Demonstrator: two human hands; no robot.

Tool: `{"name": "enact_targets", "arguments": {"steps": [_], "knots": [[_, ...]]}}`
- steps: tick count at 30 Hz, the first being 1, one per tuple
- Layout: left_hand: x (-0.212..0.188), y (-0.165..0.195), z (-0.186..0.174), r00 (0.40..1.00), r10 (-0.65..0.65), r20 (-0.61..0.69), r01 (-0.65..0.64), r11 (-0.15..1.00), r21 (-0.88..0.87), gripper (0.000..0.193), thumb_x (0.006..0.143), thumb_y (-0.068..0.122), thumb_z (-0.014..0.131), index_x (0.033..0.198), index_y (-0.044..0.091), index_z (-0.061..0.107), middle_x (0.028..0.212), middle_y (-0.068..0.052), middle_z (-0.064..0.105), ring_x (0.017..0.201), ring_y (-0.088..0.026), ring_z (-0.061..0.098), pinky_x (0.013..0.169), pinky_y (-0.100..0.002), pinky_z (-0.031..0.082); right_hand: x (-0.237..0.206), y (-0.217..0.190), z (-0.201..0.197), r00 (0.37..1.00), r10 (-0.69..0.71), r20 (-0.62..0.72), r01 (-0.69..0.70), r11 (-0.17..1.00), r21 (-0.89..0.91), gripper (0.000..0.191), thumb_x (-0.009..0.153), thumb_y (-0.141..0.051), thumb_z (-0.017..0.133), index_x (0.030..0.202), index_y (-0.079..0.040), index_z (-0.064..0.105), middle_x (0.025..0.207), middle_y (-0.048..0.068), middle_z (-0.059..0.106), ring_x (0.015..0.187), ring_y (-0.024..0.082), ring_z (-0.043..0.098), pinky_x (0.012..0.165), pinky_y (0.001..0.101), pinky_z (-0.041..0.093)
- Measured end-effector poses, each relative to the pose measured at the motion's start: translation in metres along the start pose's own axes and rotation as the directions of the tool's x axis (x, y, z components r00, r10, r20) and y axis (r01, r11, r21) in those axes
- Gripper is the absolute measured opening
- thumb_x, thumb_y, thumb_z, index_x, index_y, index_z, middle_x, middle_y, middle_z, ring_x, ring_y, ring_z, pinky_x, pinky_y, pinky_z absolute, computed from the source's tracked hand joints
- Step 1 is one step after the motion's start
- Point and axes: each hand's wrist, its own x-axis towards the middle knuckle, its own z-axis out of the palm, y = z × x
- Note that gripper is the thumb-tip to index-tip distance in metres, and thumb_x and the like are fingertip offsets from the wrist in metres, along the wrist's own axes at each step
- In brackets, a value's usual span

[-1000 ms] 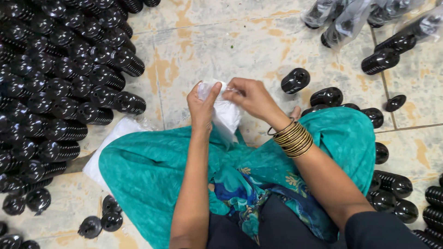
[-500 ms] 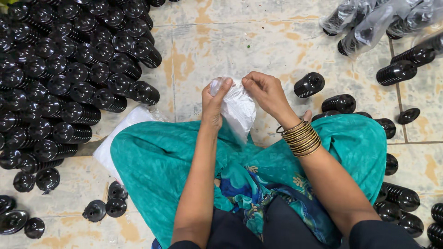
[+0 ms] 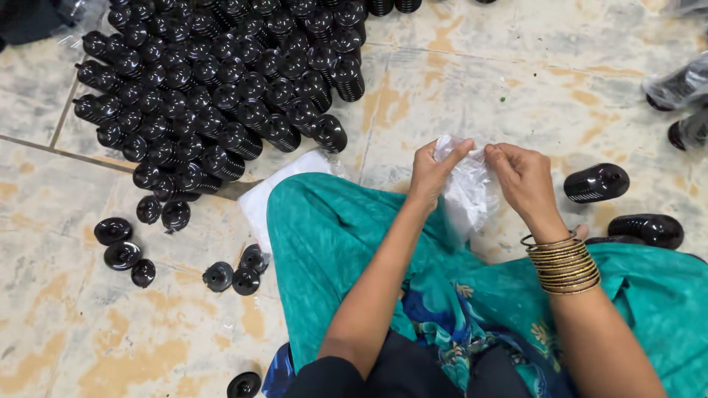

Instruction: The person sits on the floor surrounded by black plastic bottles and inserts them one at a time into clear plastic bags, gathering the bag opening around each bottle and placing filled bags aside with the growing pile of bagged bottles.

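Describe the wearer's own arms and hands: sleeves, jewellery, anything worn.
Both forearms are bare; dark sleeves show only at the upper arms near the bottom edge. The right hand has a stack of thin gold-coloured bangles at the wrist. The left hand and its wrist carry nothing visible. No gloves; no rings can be made out on the fingers.

A small clear plastic bag [image 3: 467,188] was held at its mouth between the fingers of both hands above the lap. Further clear plastic bags [image 3: 682,87] holding black parts were seen at the right edge on the floor.
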Motion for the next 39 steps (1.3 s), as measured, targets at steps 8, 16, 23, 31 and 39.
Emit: {"name": "enact_targets", "arguments": {"steps": [8,16,23,31,39], "knots": [[0.000,0.000,-0.001,0.994,-0.077,0.071,0.079,0.996,-0.026,0.022,0.088,0.026,0.083,0.091,0.006,0.075,0.082,0.001,0.069,0.071,-0.007,0.060,0.064,-0.025,0.049,0.001,0.004,-0.001,0.999,0.001,-0.052,-0.002,1.000,-0.019,0.028,0.110,-0.021,0.062,0.099,0.004,0.070,0.073,0.009,0.052,0.071,0.010,0.045,0.063,0.0293,0.040],[-0.003,0.004,-0.006,0.970,-0.188,0.152,0.219,0.951,-0.217,0.024,0.089,0.027,0.079,0.100,0.007,0.073,0.093,-0.005,0.075,0.085,-0.016,0.071,0.077,-0.031,0.058,0.006,0.024,-0.010,0.993,-0.038,0.112,0.027,0.995,0.097,0.021,0.104,-0.020,0.062,0.098,-0.002,0.068,0.078,-0.004,0.058,0.073,0.006,0.048,0.064,0.0259,0.043],[-0.007,-0.005,-0.021,0.730,-0.477,0.489,0.615,0.771,-0.166,0.022,0.093,0.026,0.073,0.103,0.006,0.075,0.089,-0.006,0.072,0.075,-0.017,0.066,0.068,-0.033,0.052,0.004,0.035,-0.024,0.932,0.089,0.353,-0.364,0.237,0.901,0.016,0.105,-0.022,0.059,0.105,-0.006,0.062,0.076,-0.004,0.053,0.072,0.011,0.052,0.078,0.0322,0.053],[0.007,-0.057,-0.059,0.931,-0.313,0.187,0.197,0.863,0.465,0.016,0.085,0.021,0.069,0.088,0.005,0.072,0.085,-0.003,0.071,0.079,-0.015,0.064,0.073,-0.031,0.049,0.006,0.096,0.000,0.991,-0.119,-0.060,0.127,0.977,0.170,0.029,0.079,0.006,0.066,0.105,-0.008,0.064,0.098,0.005,0.061,0.097,0.019,0.062,0.088,0.0345,0.056],[-0.016,-0.044,-0.033,0.979,0.187,0.084,-0.171,0.517,0.839,0.015,0.097,0.018,0.072,0.103,0.005,0.073,0.083,-0.018,0.069,0.073,-0.028,0.066,0.070,-0.043,0.051,-0.014,0.083,0.024,0.999,-0.006,-0.043,-0.003,0.982,-0.189,0.044,0.088,-0.003,0.054,0.131,-0.011,0.057,0.118,0.016,0.059,0.103,0.039,0.066,0.084,0.0442,0.055]]}}
